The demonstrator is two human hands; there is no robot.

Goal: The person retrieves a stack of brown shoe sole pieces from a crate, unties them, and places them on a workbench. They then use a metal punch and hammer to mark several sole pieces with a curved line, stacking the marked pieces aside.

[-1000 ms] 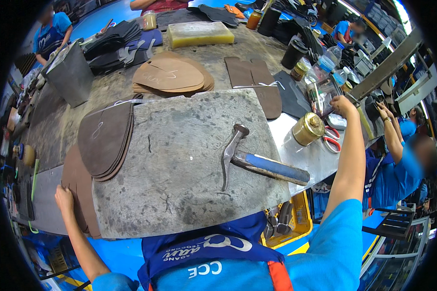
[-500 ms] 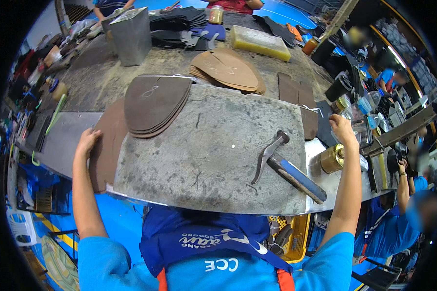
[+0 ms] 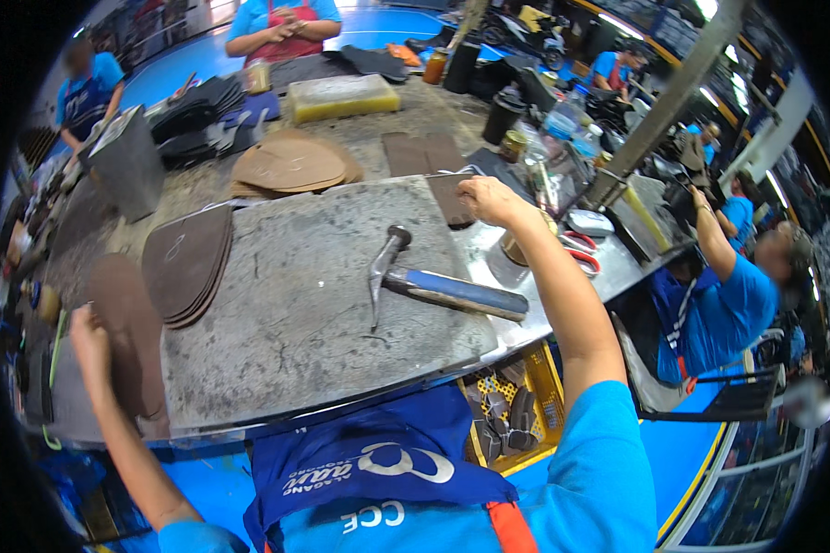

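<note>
My left hand [image 3: 90, 343] is at the far left, beside a long brown leather-like piece [image 3: 127, 341]. Its fingers are closed, and whatever they may hold is too small to name. Over on the right, my right hand [image 3: 496, 200] is curled closed next to a brown strip [image 3: 452, 199] with white string [image 3: 456, 171] at its far end; its fingertips hide any contents. Between my hands lies a worn grey board [image 3: 286, 304]. On it rests a hammer [image 3: 456, 293] with a blue handle. A stack of dark brown rounded pieces [image 3: 186, 263] overlaps the board's left edge.
Tan cut pieces [image 3: 290, 164], a yellowish block [image 3: 344, 99] and a metal box [image 3: 124, 166] stand farther back. Red-handled scissors [image 3: 581, 253] lie at right. A yellow crate [image 3: 549, 396] sits below the table edge. A co-worker [image 3: 724, 300] sits at right; others are beyond the table.
The view has swung to the right, so the table and tools appear farther left. My right hand is now nearer the brown strip and string. The hammer stays on the board.
</note>
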